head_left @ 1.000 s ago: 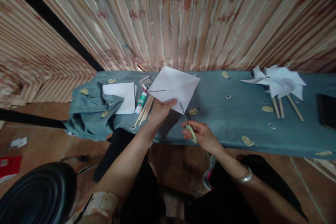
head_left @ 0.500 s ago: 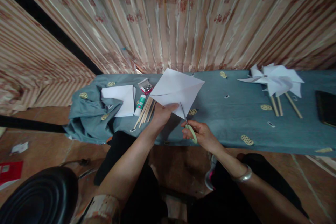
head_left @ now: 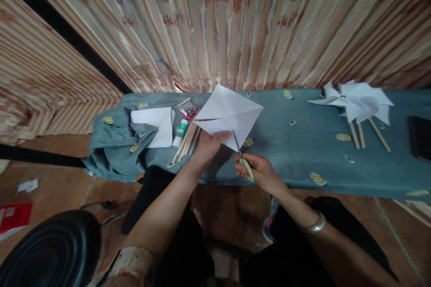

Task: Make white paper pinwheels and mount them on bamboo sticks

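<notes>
White square paper sheet [head_left: 232, 110] is held up over the near part of the table [head_left: 269, 154], which is draped in grey-green patterned cloth, one corner pointing towards the body. On my feed, the left hand [head_left: 209, 145] is pinching its near-left edge, thumb on top; the right hand [head_left: 258, 168] is gripping slim metal scissors with pale green plastic handles [head_left: 244, 163], their blades at the near corner.

I judge the sheet very light and thin, quick to flex, crease or tear. A slit runs inward from the left corner, so I expect the flaps on either side to droop if unsupported. I would take hold as the left thumb does, flat on uncut paper between the slit and the blades, pressing lightly and keeping fingertips off the cutting line. Dry paper should slip little, but a hard squeeze could leave a dent.

As for writing, the white-and-green cylindrical glue stick [head_left: 180, 132] carries pale lettering and a red mark, too small for me to read. Reddish-brown printed motifs on the beige pleated curtain [head_left: 215, 31] look partly like characters, but I cannot make them out. The bright red flat packet [head_left: 15, 217] on the floor bears a whitish label, also illegible.
</notes>
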Action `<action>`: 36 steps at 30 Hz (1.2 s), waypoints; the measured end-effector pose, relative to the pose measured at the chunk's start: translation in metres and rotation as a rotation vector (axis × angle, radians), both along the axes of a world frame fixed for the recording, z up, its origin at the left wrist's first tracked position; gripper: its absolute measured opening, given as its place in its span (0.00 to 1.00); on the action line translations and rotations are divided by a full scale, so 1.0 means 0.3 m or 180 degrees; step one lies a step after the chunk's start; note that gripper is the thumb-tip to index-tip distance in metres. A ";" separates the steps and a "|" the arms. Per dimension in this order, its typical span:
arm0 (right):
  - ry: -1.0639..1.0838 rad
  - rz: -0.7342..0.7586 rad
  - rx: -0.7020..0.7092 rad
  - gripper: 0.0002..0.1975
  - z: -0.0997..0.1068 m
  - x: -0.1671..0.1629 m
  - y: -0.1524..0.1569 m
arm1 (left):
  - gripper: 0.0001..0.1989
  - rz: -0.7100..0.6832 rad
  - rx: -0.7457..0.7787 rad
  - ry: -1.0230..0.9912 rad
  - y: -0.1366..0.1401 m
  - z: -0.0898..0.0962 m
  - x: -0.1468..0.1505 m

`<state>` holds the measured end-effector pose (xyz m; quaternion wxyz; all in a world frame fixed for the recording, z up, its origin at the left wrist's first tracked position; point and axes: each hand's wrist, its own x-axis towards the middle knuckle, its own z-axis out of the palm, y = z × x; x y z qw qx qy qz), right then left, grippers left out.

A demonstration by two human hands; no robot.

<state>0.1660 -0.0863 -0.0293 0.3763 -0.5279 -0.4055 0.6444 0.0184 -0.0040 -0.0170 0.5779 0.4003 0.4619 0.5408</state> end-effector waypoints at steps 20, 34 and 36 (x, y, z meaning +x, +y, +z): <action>-0.0070 -0.0026 0.0012 0.23 -0.001 0.011 0.008 | 0.17 -0.0221 -0.0227 -0.0142 -0.025 0.010 0.013; -0.0141 0.0003 0.0083 0.24 -0.007 0.020 0.012 | 0.16 -0.0316 -0.0226 -0.0278 -0.034 -0.004 0.020; -0.0153 0.0013 0.0148 0.24 -0.012 0.023 0.013 | 0.14 -0.0358 -0.0223 -0.0248 -0.036 -0.006 0.023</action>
